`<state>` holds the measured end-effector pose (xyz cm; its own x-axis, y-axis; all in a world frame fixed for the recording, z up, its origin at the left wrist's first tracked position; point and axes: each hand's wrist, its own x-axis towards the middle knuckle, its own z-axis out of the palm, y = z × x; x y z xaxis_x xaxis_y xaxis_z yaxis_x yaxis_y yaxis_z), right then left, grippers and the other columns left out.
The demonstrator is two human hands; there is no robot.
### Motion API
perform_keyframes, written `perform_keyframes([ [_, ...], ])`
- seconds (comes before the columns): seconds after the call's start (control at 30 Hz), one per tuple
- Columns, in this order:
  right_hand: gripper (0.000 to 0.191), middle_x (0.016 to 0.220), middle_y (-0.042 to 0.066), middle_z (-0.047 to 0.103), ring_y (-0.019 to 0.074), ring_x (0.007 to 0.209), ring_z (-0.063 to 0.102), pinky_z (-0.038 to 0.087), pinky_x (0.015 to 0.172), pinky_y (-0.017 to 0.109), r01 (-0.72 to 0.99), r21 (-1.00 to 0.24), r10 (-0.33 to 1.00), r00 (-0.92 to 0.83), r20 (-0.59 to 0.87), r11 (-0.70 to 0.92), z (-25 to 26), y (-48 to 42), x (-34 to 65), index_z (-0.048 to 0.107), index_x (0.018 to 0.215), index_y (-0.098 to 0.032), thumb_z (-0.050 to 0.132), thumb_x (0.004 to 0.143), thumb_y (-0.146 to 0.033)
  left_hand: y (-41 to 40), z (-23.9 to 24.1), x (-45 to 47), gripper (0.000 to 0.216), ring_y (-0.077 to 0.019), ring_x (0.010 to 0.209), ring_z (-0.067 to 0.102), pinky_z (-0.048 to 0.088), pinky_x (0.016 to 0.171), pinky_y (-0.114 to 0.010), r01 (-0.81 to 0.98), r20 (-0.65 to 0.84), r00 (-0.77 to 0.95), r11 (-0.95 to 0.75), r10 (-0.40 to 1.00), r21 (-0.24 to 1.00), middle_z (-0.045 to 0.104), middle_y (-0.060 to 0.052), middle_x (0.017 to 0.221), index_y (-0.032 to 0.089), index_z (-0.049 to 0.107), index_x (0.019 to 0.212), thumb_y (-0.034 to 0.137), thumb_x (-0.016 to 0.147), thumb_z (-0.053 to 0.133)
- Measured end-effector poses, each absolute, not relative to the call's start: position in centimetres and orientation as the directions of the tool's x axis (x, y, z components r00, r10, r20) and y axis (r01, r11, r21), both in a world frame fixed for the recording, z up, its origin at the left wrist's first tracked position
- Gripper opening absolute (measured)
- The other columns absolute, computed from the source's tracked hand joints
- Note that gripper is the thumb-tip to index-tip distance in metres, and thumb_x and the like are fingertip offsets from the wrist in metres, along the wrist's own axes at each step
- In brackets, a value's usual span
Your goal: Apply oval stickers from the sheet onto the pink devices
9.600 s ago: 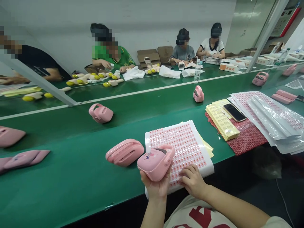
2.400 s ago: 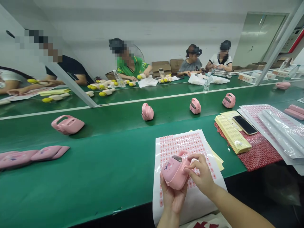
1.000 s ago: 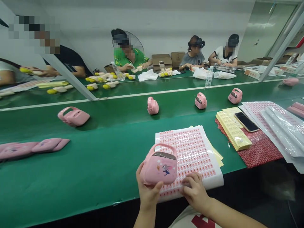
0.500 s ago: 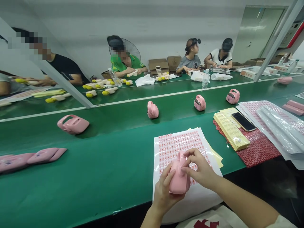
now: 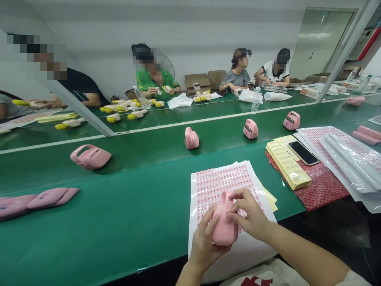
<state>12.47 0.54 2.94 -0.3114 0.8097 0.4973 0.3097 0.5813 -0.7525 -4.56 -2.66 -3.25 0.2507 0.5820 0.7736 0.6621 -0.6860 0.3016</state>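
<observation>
My left hand (image 5: 204,244) is wrapped around the lower left side of a pink plastic housing with a carrying handle (image 5: 223,232), tilted above the sheet. The fingers of my right hand (image 5: 250,216) are curled at the handle's right side, thumb and fingertips pressed against it where it joins the body. Whether a small piece sits under those fingertips is hidden. Beneath both hands lies a white sheet with rows of small pink-red oval stickers (image 5: 220,178), partly covered by the housing. Yellow paper (image 5: 269,198) sticks out from under its right edge.
Similar pink housings (image 5: 91,157) stand along the green belt beyond the table. Pink wrapped pieces (image 5: 49,198) lie at left. To the right are yellow sticker sheets (image 5: 288,167), a phone (image 5: 303,153) and red bubble wrap (image 5: 324,194). Co-workers (image 5: 154,81) sit across, behind slanted posts.
The view has shifted slightly. Both my hands keep their hold on the pink housing, with almost no movement. Across the table, the person in green has moved their hands apart.
</observation>
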Motion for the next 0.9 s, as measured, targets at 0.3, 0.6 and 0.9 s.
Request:
perform_keyframes([
  [0.3,0.054,0.111,0.014,0.05,0.0252,0.1,0.05,0.047,0.08,0.04,0.543,-0.364,0.613,-0.396,0.683,0.757,2.2,0.2,13.6,0.038,0.127,-0.018,0.057,0.08,-0.036,-2.7,-2.9,-4.4,0.076,-0.0309,0.105,0.056,0.054,0.074,-0.042,0.644,0.771,0.203,-0.675,0.604,0.36,0.05,-0.019,0.119,0.017,0.029,0.132,0.027,0.067,0.067],
  [0.6,0.061,0.133,0.013,0.033,0.0254,0.126,0.031,0.032,0.104,0.046,0.333,-0.721,0.79,-0.344,0.507,0.607,2.1,-0.2,11.5,0.017,0.135,-0.022,0.046,0.082,-0.029,-3.0,-2.4,-3.7,0.083,-0.0303,0.105,0.057,0.056,0.07,-0.039,0.621,0.776,0.25,-0.711,0.58,0.331,0.048,-0.018,0.122,0.021,0.024,0.135,0.027,0.066,0.068],
  [0.9,0.051,0.126,0.013,0.041,0.0222,0.123,0.035,0.03,0.106,0.043,0.322,-0.773,0.837,-0.209,0.505,0.546,1.4,-0.8,9.9,0.027,0.129,-0.017,0.039,0.08,-0.022,-3.3,-3.2,-4.8,0.075,-0.0288,0.099,0.058,0.055,0.067,-0.038,0.621,0.753,0.258,-0.701,0.605,0.35,0.052,-0.014,0.118,0.023,0.033,0.131,0.028,0.066,0.07],
])
